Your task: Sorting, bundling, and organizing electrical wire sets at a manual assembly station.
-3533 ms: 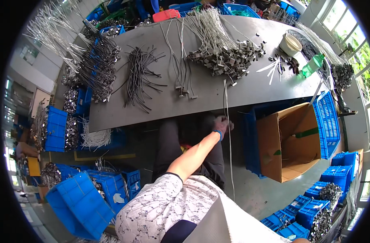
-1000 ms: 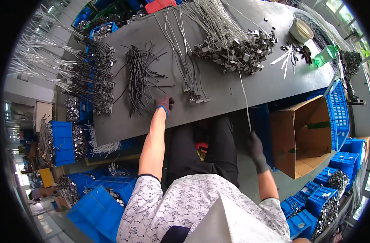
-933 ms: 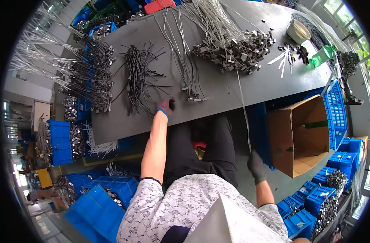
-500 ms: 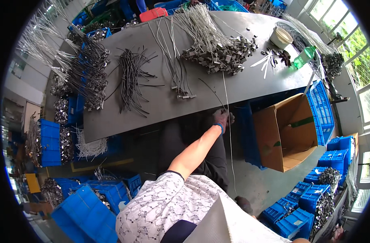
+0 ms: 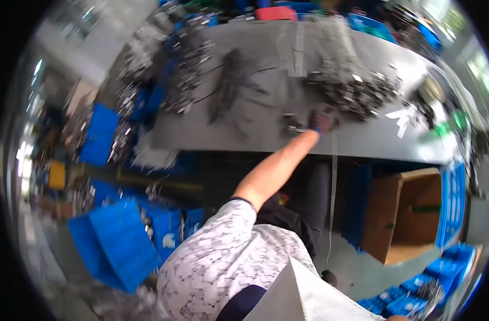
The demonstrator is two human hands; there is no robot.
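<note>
My left hand [image 5: 324,117], in a greyish-pink glove, is over the metal table [image 5: 276,125]. Motion blur smears its fingers, so their hold does not show. Just right of it lies a bundle of pale cables with metal block ends [image 5: 362,96]. Small metal-ended pieces [image 5: 293,123] sit to its left. From beside the hand a thin pale strand [image 5: 332,198] runs down past the table's near edge toward the floor. I cannot make out whether the hand grips it. A bunch of dark cables [image 5: 231,91] lies farther left. My right hand does not show.
An open cardboard box [image 5: 381,219] stands in a blue crate [image 5: 453,208] below the table at right. Blue bins [image 5: 113,241] are at lower left, with more [image 5: 405,302] at lower right. White strips [image 5: 402,125] and a green bottle [image 5: 461,119] lie on the table's right side.
My left hand has moved from the table's near edge up over the tabletop, beside the cable bundle. The view has shifted, so the scene lies farther right and is blurred.
</note>
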